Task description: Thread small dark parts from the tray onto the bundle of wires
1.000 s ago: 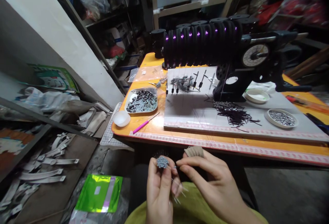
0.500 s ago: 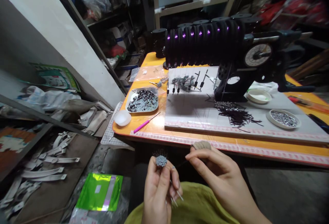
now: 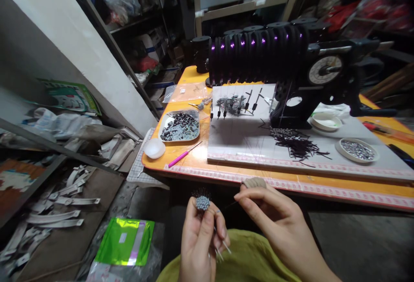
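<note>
Holding low, over a green garment point(image 3: 249, 256)
Gripping a blue-grey knobbed bundle point(image 3: 202, 203) in the left hand point(image 3: 199, 236), before the table point(image 3: 196, 159) — pinching a thin dark strand point(image 3: 230, 205) in the right hand point(image 3: 273, 213), near the bundle.

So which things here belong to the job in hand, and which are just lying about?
Belongs, as far as I can judge:
round bundle of thin grey-tipped pieces, in left hand
thin dark strand, at right hand
squarish white tray of small dark and grey parts, probably

Likely just lying about:
shiny green rectangular foil packet
pale flat strips
</note>
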Tool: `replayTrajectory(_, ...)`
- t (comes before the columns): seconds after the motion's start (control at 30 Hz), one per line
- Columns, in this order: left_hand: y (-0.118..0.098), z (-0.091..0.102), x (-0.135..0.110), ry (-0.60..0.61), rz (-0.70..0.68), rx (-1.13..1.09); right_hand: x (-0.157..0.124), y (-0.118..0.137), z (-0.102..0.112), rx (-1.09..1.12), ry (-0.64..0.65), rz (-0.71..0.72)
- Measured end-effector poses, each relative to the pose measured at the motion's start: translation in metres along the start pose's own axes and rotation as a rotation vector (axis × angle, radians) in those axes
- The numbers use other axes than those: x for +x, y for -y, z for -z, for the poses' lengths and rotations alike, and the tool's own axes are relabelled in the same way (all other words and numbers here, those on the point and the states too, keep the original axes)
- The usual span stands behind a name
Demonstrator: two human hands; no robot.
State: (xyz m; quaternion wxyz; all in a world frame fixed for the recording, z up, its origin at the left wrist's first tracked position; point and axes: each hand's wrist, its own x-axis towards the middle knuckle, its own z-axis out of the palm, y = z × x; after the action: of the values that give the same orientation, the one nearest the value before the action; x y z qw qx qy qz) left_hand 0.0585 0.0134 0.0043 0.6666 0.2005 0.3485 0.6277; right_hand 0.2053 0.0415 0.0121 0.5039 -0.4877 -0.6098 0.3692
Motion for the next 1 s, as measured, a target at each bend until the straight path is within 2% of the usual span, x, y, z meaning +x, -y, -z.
replayTrajectory(0.1, -0.001, -0.003, -0.001, -0.018, 0.027, -0.003, 0.001, 0.005, -0.004, 0.022, 0.004, 0.032)
replayTrajectory(0.27, 0.000, -0.005, -0.005, -0.110, 0.130, 0.021, 0.001, 0.011, -0.011, 0.109, 0.127, 0.137)
replayTrajectory(0.43, 0.003, -0.003, -0.006, -0.135, 0.108, 0.063, 0.002, 0.009, -0.011, 0.088, 0.130, 0.227)
replayTrajectory(0.53, 0.006, -0.004, -0.005, -0.140, 0.022, 0.089, 0.001, 0.009, -0.012, -0.013, 0.128, 0.289)
replayTrajectory(0.67, 0.006, -0.007, -0.002, -0.136, -0.202, 0.154, -0.001, 0.011, -0.013, -0.136, 0.194, 0.340)
replayTrajectory(0.83, -0.016, -0.004, 0.006, -0.183, -0.402, 0.064, 0.003, 0.017, 0.002, -0.270, 0.187, 0.428)
replayTrajectory(0.9, -0.024, 0.000, 0.009, -0.196, -0.421, 0.066, 0.006, 0.020, 0.009, -0.276, 0.191, 0.386)
replayTrajectory(1.0, -0.021, 0.004, 0.010, -0.117, -0.285, 0.152, 0.010, 0.021, 0.015, -0.237, 0.211, 0.293)
